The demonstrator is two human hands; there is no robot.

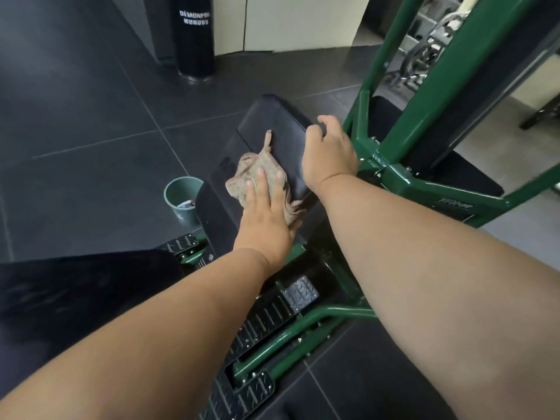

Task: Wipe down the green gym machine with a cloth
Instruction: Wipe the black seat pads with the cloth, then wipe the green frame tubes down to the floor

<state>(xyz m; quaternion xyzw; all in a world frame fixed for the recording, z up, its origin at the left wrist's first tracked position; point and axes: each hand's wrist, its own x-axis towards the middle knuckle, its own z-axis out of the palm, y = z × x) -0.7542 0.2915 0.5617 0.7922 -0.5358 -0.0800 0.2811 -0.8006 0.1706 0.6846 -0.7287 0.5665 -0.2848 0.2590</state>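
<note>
The green gym machine (430, 95) rises at the right, with a black padded seat (272, 122) in the middle of the view. A crumpled beige cloth (260, 168) lies on the pad. My left hand (263, 213) presses flat on the cloth with straight fingers. My right hand (328, 153) grips the pad's right edge beside the green frame, its fingers curled over the rim. Below the pad, black tread footplates (272, 316) sit on green base bars.
A small green bin (181, 197) stands on the dark tiled floor left of the pad. A tall black cylinder (195, 34) with white lettering stands at the back. A black pad (60, 292) fills the lower left. Weight racks show behind the frame at top right.
</note>
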